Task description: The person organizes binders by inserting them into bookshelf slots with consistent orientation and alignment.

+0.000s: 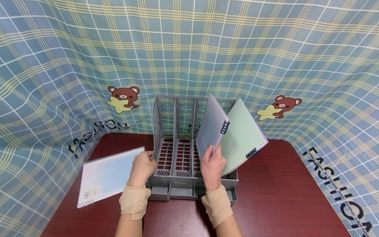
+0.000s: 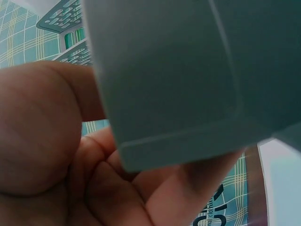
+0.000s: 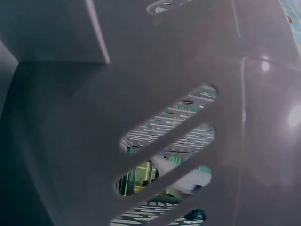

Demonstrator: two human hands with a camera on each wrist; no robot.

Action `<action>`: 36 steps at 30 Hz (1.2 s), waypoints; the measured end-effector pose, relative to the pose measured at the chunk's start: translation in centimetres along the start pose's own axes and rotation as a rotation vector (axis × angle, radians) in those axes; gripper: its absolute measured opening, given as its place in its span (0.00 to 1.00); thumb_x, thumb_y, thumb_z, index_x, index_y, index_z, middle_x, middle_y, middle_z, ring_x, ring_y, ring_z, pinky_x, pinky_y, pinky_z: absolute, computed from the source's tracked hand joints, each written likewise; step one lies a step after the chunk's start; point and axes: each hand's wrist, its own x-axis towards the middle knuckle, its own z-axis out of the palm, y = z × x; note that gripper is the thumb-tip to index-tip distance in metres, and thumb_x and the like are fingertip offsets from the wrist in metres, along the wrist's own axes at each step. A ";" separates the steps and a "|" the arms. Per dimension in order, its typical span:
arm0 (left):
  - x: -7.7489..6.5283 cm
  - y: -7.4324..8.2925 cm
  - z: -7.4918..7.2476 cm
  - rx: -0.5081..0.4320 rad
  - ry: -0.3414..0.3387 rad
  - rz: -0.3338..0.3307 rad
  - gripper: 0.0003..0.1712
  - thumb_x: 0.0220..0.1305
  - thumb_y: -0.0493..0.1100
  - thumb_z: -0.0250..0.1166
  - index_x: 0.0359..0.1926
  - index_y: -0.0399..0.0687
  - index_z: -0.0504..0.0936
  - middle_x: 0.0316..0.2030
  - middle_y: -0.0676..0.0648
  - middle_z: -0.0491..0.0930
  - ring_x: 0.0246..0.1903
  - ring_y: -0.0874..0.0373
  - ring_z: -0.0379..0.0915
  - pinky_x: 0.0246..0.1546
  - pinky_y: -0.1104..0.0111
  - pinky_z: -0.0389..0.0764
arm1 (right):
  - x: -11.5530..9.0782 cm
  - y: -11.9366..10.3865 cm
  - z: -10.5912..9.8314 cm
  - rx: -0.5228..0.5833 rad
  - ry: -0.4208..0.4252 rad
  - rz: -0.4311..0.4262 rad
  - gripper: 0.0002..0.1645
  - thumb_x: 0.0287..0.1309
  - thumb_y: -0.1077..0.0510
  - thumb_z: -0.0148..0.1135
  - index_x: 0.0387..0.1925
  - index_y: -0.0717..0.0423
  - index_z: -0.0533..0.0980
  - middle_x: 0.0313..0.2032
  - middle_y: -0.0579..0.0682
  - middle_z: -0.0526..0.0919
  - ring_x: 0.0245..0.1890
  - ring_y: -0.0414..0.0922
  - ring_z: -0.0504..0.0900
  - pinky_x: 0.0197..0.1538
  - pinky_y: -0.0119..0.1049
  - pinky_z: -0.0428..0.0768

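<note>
A grey desktop file rack (image 1: 183,181) with upright dividers and a slotted floor stands mid-table in the head view. Its left side is gripped near the front by my left hand (image 1: 142,168). The left wrist view shows the thumb and fingers on either side of a grey panel (image 2: 164,84) of the rack. My right hand (image 1: 212,166) holds a translucent grey-violet notebook (image 1: 211,123) with a black ring binding, tilted over the rack's right half. Beside it leans a pale green notebook (image 1: 244,135) in the rightmost compartment. In the right wrist view the rack's slotted grey wall (image 3: 169,117) hides the hand.
A notebook with a pale blue and white cover (image 1: 111,176) lies on the table left of the rack. Shallow trays (image 1: 182,192) run along the rack's front. The dark red table (image 1: 275,197) extends to the right, and a plaid curtain (image 1: 189,49) encloses its back and sides.
</note>
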 end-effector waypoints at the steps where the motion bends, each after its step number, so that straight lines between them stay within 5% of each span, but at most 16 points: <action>1: 0.0 0.0 0.0 0.000 -0.003 -0.002 0.27 0.66 0.35 0.51 0.65 0.34 0.74 0.23 0.45 0.77 0.10 0.60 0.54 0.13 0.67 0.60 | 0.0 0.0 0.0 -0.006 -0.002 0.002 0.18 0.70 0.54 0.51 0.54 0.60 0.75 0.35 0.64 0.86 0.33 0.60 0.86 0.30 0.57 0.81; 9: -0.2 0.1 0.0 0.006 -0.001 0.000 0.26 0.66 0.35 0.51 0.65 0.34 0.74 0.17 0.48 0.72 0.10 0.60 0.54 0.13 0.68 0.59 | 0.1 0.0 0.0 -0.026 -0.028 0.029 0.15 0.67 0.56 0.53 0.50 0.62 0.75 0.34 0.65 0.85 0.32 0.61 0.86 0.30 0.59 0.81; 21: -0.1 0.1 0.0 0.007 -0.006 -0.005 0.26 0.67 0.36 0.51 0.65 0.34 0.74 0.24 0.45 0.79 0.09 0.60 0.56 0.13 0.68 0.61 | 0.5 -0.3 -0.3 -0.072 -0.084 0.070 0.18 0.61 0.57 0.58 0.50 0.60 0.78 0.36 0.66 0.86 0.33 0.63 0.85 0.32 0.60 0.82; 30: -0.1 0.3 -0.1 0.008 -0.015 0.000 0.27 0.67 0.36 0.50 0.66 0.34 0.73 0.17 0.47 0.73 0.09 0.60 0.55 0.12 0.68 0.59 | 1.1 -0.6 -1.1 -0.077 -0.087 0.145 0.11 0.60 0.54 0.59 0.29 0.60 0.75 0.22 0.62 0.82 0.21 0.63 0.81 0.24 0.60 0.77; 36: -0.1 0.4 -0.1 0.016 -0.023 -0.005 0.27 0.67 0.35 0.50 0.66 0.34 0.73 0.15 0.47 0.70 0.09 0.60 0.53 0.12 0.69 0.58 | 1.4 -0.4 -1.3 -0.063 -0.072 0.158 0.11 0.59 0.55 0.60 0.36 0.60 0.77 0.28 0.62 0.85 0.25 0.62 0.83 0.27 0.59 0.78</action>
